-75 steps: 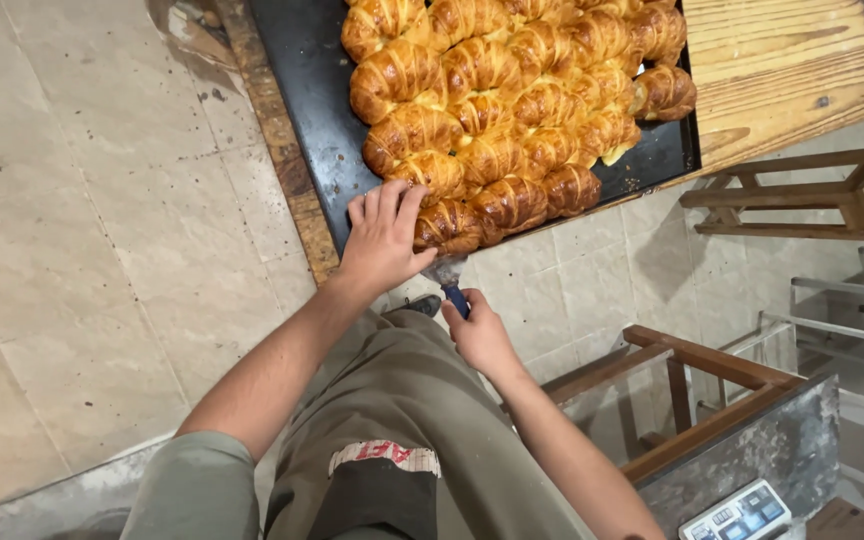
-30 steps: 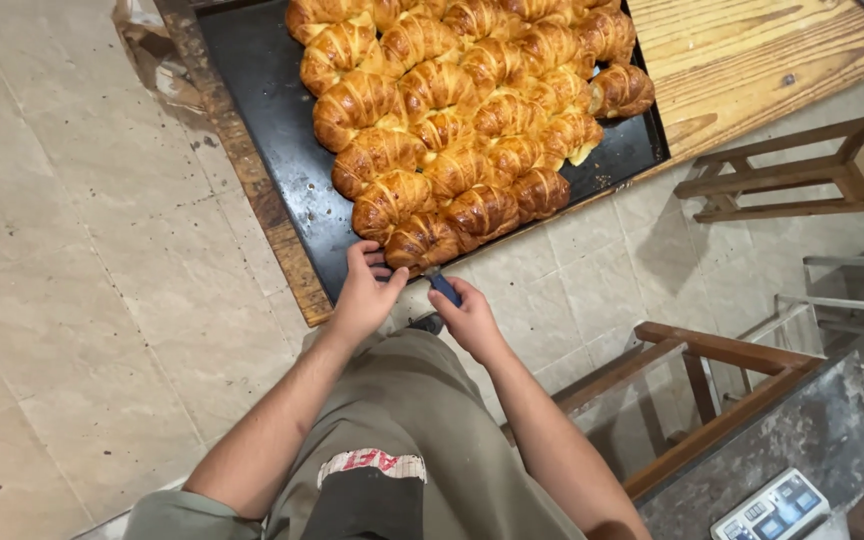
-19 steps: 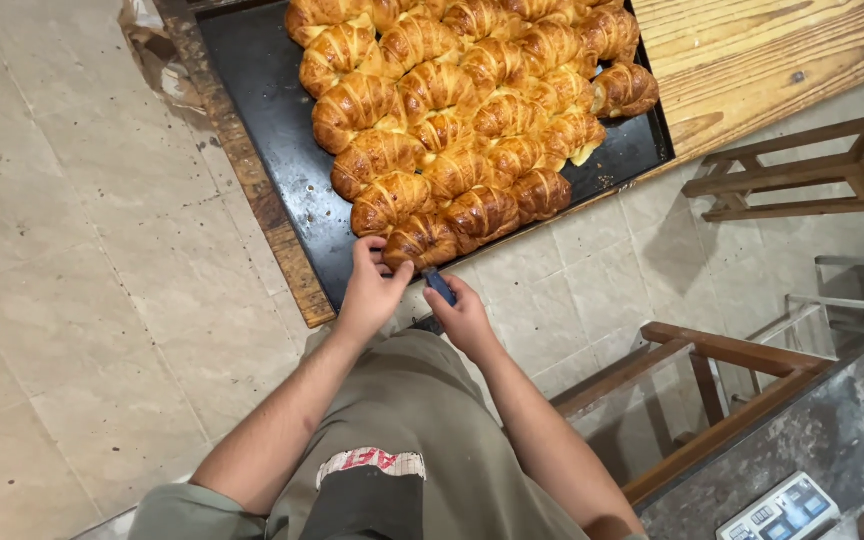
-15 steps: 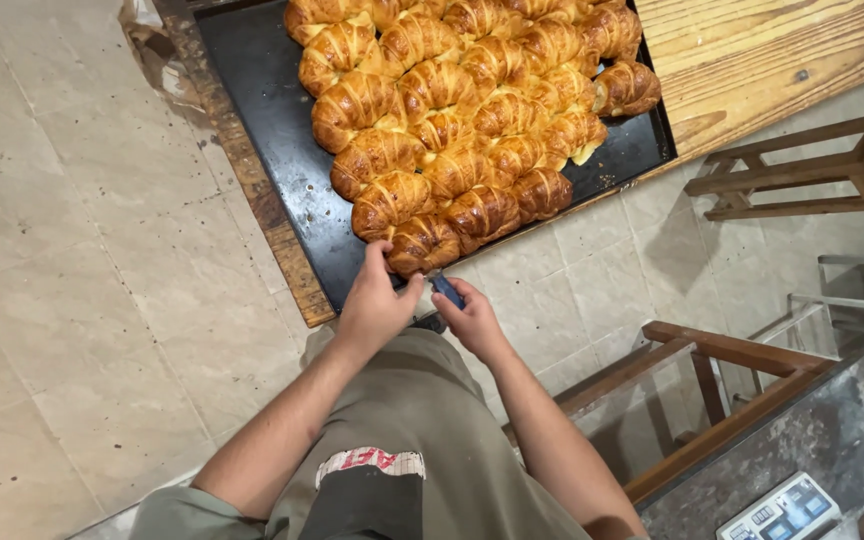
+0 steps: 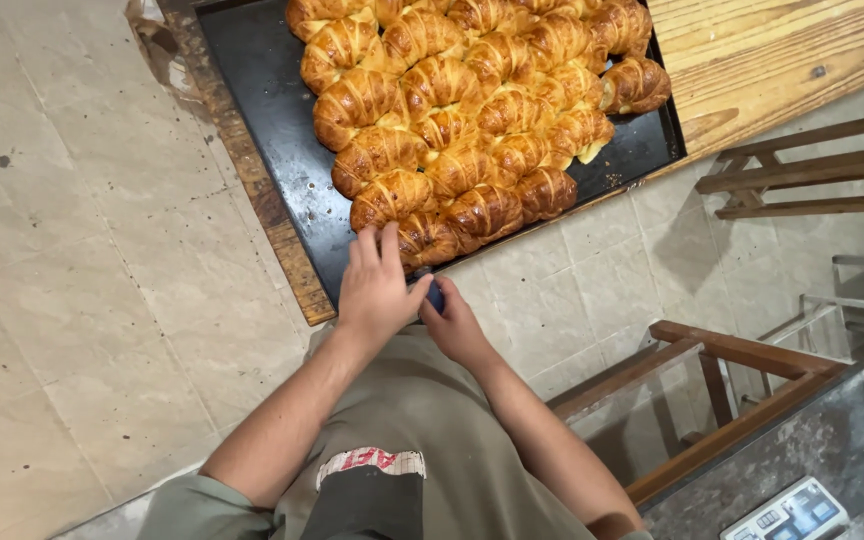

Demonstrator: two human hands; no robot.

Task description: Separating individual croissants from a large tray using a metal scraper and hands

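Observation:
A dark baking tray holds several golden baked croissants packed close together. My left hand rests at the tray's near edge, fingers flat and touching the nearest croissant. My right hand is just beside it, closed around a small tool with a blue handle whose tip points under the croissants at the tray edge. Most of the tool is hidden between my hands.
The tray lies on a wooden table with a worn wooden edge. Beige floor tiles spread to the left. A wooden stool stands right, a wooden frame and a scale at lower right.
My left hand has slid back from on top of the front croissants to the tray's near edge. My right hand has come up with the blue-handled tool to meet it.

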